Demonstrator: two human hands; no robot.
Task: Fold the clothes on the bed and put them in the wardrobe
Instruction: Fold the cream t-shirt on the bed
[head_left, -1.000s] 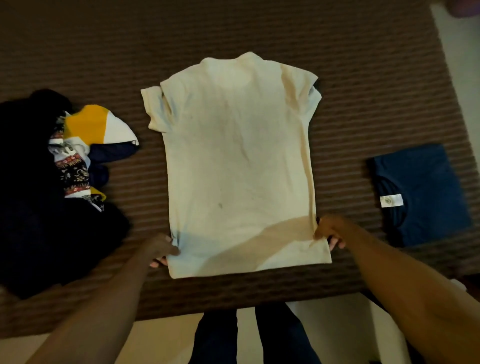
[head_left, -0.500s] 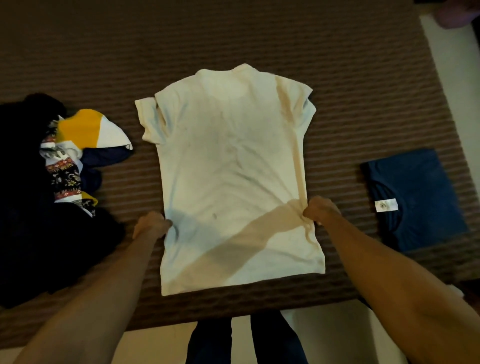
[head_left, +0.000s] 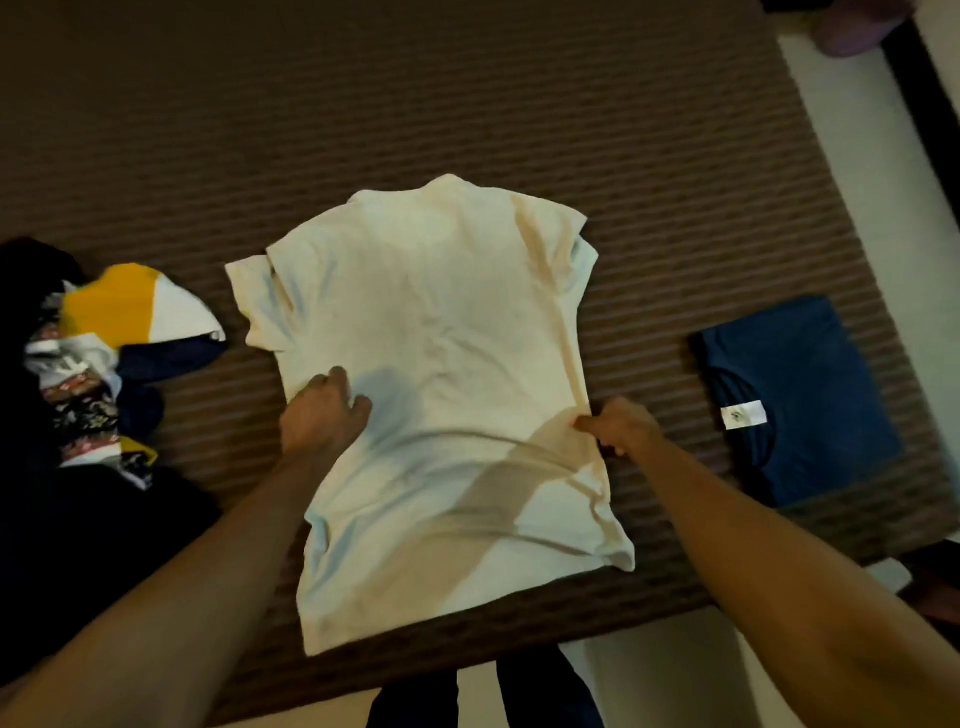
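A cream T-shirt lies spread flat on the brown striped bed, collar away from me, its right side folded inward. My left hand rests on the shirt near its left edge at mid-length, fingers lying on the cloth. At the right edge my right hand pinches the fabric, and creases run from that grip across the lower half. A folded dark blue shirt with a white label lies on the bed to the right.
A heap of unfolded clothes, black, yellow, white and patterned, covers the bed's left side. The bed's near edge runs just below the shirt hem, with pale floor and my legs beyond it. Light floor lies past the right edge.
Both hands have moved up from the hem to the shirt's mid-length. My left hand has come onto the cloth. The lower half has wrinkled under my right hand's pinch.
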